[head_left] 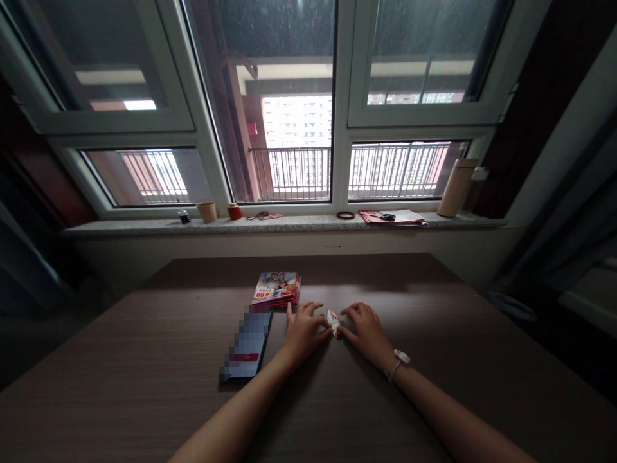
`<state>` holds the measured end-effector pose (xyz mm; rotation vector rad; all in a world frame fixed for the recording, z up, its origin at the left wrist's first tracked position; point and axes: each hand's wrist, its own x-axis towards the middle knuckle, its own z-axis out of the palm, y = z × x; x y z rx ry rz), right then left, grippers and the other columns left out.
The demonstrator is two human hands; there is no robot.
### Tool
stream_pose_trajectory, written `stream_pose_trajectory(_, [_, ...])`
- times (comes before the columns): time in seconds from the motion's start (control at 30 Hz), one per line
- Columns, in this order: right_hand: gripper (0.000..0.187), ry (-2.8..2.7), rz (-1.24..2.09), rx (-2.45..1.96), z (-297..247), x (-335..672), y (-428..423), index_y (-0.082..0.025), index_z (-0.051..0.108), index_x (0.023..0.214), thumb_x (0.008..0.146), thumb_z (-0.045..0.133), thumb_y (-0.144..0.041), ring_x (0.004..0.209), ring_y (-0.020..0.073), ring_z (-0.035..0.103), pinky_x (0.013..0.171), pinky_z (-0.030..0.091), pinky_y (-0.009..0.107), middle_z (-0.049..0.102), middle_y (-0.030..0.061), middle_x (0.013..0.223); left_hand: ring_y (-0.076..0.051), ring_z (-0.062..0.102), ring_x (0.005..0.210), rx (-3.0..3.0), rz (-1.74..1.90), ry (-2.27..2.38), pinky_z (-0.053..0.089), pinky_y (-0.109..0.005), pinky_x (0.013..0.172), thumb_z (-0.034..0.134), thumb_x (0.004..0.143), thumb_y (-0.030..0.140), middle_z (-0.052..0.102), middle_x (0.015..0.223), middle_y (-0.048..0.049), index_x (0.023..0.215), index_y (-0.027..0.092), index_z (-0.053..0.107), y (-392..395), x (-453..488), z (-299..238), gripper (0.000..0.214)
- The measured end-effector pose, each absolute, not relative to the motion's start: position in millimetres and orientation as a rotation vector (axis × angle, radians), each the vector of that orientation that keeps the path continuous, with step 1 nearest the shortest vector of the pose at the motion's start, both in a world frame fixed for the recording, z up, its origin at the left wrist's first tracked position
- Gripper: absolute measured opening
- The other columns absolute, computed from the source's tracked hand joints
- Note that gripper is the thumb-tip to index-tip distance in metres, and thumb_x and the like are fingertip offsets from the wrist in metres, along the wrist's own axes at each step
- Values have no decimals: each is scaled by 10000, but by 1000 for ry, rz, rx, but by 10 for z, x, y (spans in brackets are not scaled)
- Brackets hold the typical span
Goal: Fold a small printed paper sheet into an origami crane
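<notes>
Head view: pinching a small printed piece (pixel 333 319) with left hand (pixel 305 329) over the worktop (pixel 144 350), near the leaflet stack (pixel 276 287); meeting its right edge with right hand (pixel 366 326), cannot tell whether clamped. Looks compact already, perhaps folded; too small to judge any remaining work.

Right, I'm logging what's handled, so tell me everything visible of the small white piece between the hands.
The small white piece is narrow, with red-orange marks; it looks like paper, perhaps folded, finer parts too small to tell. It slants at or just above the brown tabletop, far end leftward. The left hand seems to touch its left side; the right hand is close at its right.
</notes>
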<state>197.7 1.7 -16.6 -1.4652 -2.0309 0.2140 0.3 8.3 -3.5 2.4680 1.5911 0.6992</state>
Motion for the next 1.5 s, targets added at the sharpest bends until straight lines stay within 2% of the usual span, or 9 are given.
stream_pose_trajectory(0.03, [359,-2023,208,-1477,-182,1980,23,-258,643,1141,802,648,-376,1077,243,487,974,374,389,555,87,1107,-268,405,1291,2475,711,1591,49,-678,1086,695,776,360,566,1320,13,832,332,717,80,5,-36,66])
stream_pose_trajectory(0.23, [296,-2107,240,-1446,-228,2016,56,-349,664,1119,832,615,-401,1172,246,436,1035,334,407,529,59,1188,-265,425,1274,2463,756,1639,67,-651,1103,708,756,353,542,1314,-18,969,313,666,62,7,-32,221])
stream_pose_trajectory(0.37, [321,-2089,304,-1439,-231,2036,76,-365,658,1136,818,632,-406,1196,244,433,1050,326,412,548,49,1202,-273,440,1261,2417,776,1692,89,-652,1102,713,747,376,536,1304,-48,1070,292,615,65,5,-34,348])
stream_pose_trajectory(0.7, [320,-2004,537,-1301,-188,2057,103,-310,671,1117,807,636,-381,1271,250,407,1088,281,460,667,32,1147,-282,430,1260,2412,792,1716,76,-638,1107,712,744,383,509,1340,-61,1183,305,556,102,9,-89,472])
stream_pose_trajectory(0.97, [316,-1895,603,-1257,-170,2035,104,-263,681,1109,810,590,-308,1130,231,511,1032,353,401,710,30,926,-279,432,1269,2392,764,1733,105,-632,1105,701,751,415,512,1351,-76,1193,284,544,102,10,-67,487])
stream_pose_trajectory(1.17, [302,-1848,390,-1313,-159,2059,98,-280,692,1087,836,530,-239,1044,221,520,946,406,360,672,46,999,-281,449,1258,2395,758,1746,121,-637,1106,684,769,397,523,1343,-78,1192,284,539,104,6,-71,461])
stream_pose_trajectory(1.27, [305,-1886,171,-1367,-121,2050,59,-292,669,1125,866,515,-242,1027,225,517,1001,349,402,663,50,995,-276,451,1258,2399,754,1753,136,-631,1108,683,771,390,522,1339,-72,1196,288,533,104,8,-68,462])
stream_pose_trajectory(1.4, [304,-1937,-77,-1414,-62,2026,-3,-305,638,1149,891,500,-224,1062,228,506,1107,150,510,680,28,991,-265,450,1258,2386,750,1765,141,-618,1113,673,780,377,530,1325,-64,1202,290,525,92,19,-50,455])
stream_pose_trajectory(1.5, [257,-1968,-95,-1397,-55,2021,-22,-307,655,1090,893,511,-226,1075,228,503,1108,122,525,691,13,975,-259,455,1249,2373,752,1759,127,-610,1117,669,785,371,536,1315,-61,1188,287,536,84,24,-46,433])
